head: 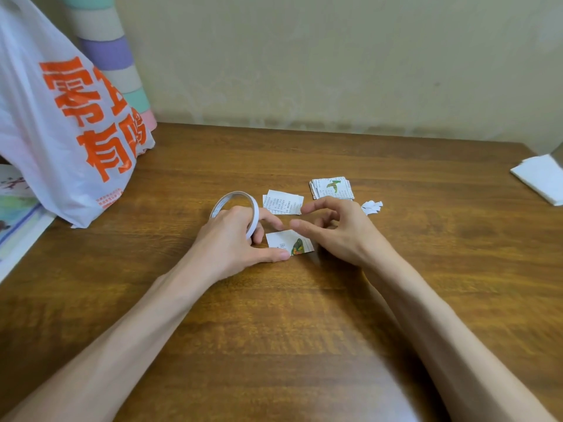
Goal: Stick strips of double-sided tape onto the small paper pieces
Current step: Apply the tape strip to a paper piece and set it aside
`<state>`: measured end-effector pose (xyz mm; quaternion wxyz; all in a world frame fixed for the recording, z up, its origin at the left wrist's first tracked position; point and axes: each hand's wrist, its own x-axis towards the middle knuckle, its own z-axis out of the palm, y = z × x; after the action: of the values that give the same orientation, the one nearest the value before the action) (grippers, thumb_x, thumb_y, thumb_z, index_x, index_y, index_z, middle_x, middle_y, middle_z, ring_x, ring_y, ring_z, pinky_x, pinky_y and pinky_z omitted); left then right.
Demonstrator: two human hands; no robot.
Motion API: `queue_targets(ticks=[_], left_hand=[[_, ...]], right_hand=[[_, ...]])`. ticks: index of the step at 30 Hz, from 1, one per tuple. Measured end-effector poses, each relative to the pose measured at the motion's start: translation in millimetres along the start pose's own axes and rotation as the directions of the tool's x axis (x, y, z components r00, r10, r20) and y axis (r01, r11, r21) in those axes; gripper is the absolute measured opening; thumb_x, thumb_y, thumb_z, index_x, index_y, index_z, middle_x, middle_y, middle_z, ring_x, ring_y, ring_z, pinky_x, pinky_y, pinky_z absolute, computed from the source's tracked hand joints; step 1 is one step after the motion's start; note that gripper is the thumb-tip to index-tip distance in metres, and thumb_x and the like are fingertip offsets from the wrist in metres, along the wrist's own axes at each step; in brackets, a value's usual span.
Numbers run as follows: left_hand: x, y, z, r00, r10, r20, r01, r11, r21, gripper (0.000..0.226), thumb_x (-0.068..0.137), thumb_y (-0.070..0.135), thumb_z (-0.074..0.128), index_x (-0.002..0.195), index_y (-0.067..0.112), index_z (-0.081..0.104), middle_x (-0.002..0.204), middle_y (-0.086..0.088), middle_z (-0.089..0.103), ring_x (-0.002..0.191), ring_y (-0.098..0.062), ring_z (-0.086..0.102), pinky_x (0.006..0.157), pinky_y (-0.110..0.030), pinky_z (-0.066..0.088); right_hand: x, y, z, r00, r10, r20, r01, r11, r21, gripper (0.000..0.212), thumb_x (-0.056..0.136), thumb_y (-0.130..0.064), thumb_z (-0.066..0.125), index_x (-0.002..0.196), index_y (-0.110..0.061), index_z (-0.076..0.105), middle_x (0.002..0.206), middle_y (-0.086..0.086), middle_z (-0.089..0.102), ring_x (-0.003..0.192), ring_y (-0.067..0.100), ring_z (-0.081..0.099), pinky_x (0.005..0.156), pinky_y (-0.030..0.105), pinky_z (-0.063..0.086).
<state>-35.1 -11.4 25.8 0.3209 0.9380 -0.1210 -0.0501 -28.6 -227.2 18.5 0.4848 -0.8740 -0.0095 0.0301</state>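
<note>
A thin white roll of double-sided tape (234,198) stands on edge on the wooden table (304,315). My left hand (234,239) grips it, fingers through the ring, thumb resting on the edge of a small printed paper piece (286,241) lying flat between my hands. My right hand (338,229) hovers just right of that piece, thumb and forefinger spread, nothing visibly held. Behind it lie a small pile of text-printed pieces (283,202) and a stack of pieces with a green picture (332,187). Tiny white backing scraps (372,206) lie to the right.
A white plastic bag with orange print (61,117) stands at the back left, with a striped roll (112,50) behind it and printed sheets (15,214) at the left edge. White folded paper (542,178) lies at the far right. A wall bounds the table's far edge.
</note>
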Motion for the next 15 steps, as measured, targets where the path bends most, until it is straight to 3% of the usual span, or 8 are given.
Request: queue_targets(ticks=[3,7,9,13,15], left_hand=[[0.6,-1.0,0.5,1.0,0.002,0.008,-0.002,1.0,0.0,0.039,0.073,0.06,0.087,0.105,0.046,0.071,0.073,0.009,0.061,0.056,-0.003,0.051,0.062,-0.029,0.044],[1.0,1.1,-0.2,1.0,-0.009,0.02,0.009,1.0,0.005,0.041,0.073,0.06,0.087,0.108,0.045,0.07,0.074,0.009,0.063,0.058,-0.003,0.053,0.063,-0.028,0.044],[1.7,1.9,-0.8,1.0,-0.012,0.021,0.012,1.0,0.017,0.044,0.073,0.059,0.087,0.11,0.044,0.069,0.076,0.008,0.063,0.06,-0.004,0.053,0.064,-0.028,0.045],[1.3,1.6,-1.4,1.0,-0.015,0.016,0.014,1.0,0.027,0.044,0.071,0.059,0.088,0.106,0.041,0.068,0.075,0.008,0.062,0.061,-0.004,0.053,0.064,-0.03,0.046],[0.5,1.5,-1.4,1.0,-0.019,0.018,0.019,1.0,0.025,0.044,0.071,0.06,0.088,0.106,0.041,0.068,0.075,0.009,0.061,0.06,-0.003,0.052,0.063,-0.029,0.044]], right_hand=[[-1.6,0.1,5.3,0.999,-0.009,-0.037,0.004,0.993,-0.114,0.045,0.076,-0.056,0.087,0.106,-0.03,0.067,0.064,-0.013,0.057,0.056,0.003,0.053,0.065,0.03,0.047],[-8.9,-8.2,14.9,0.995,-0.044,-0.092,0.005,0.921,-0.39,0.046,0.077,-0.058,0.084,0.111,-0.036,0.062,0.081,-0.013,0.057,0.085,0.012,0.061,0.074,0.035,0.05],[-7.3,-7.9,12.6,0.996,-0.02,-0.084,-0.01,0.94,-0.341,0.047,0.076,-0.057,0.086,0.112,-0.035,0.063,0.079,-0.012,0.057,0.081,0.012,0.06,0.073,0.034,0.05],[-1.1,-2.5,0.8,0.999,0.045,-0.001,-0.045,0.999,-0.028,0.055,0.068,-0.048,0.094,0.112,-0.027,0.069,0.069,-0.01,0.057,0.053,0.002,0.051,0.064,0.029,0.046],[-0.9,-1.1,0.0,1.0,0.026,0.015,-0.026,1.0,-0.001,0.054,0.068,-0.047,0.094,0.112,-0.027,0.069,0.068,-0.01,0.057,0.049,0.0,0.049,0.062,0.028,0.045]])
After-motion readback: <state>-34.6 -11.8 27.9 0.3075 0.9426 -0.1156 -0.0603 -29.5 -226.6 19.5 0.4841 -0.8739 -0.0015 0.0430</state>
